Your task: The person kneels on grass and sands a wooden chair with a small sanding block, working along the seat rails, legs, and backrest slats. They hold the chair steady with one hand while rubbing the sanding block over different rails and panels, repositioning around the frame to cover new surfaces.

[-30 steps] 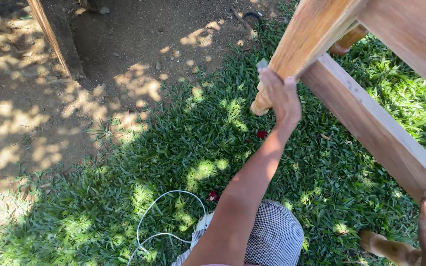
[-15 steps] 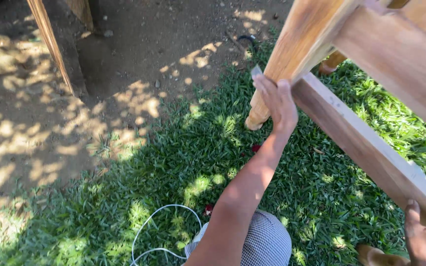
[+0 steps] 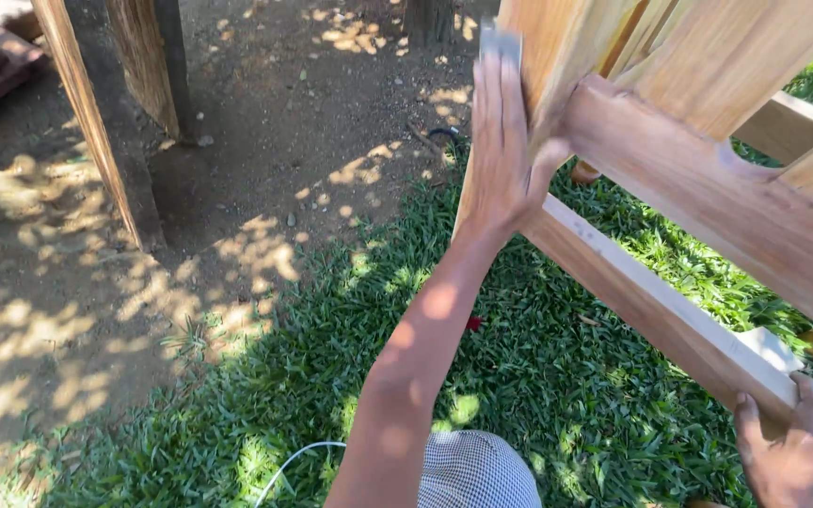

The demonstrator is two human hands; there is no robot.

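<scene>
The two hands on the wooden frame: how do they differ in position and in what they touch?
The left hand is raised, fingers stretched flat, pressing a grey piece of sandpaper against the upright leg; the right hand is low at the picture's corner, fingers curled on the end of the lower rail. The left forearm shows in full; the right hand is cut off at the edge. Both are bare and touch the same wooden frame.
</scene>
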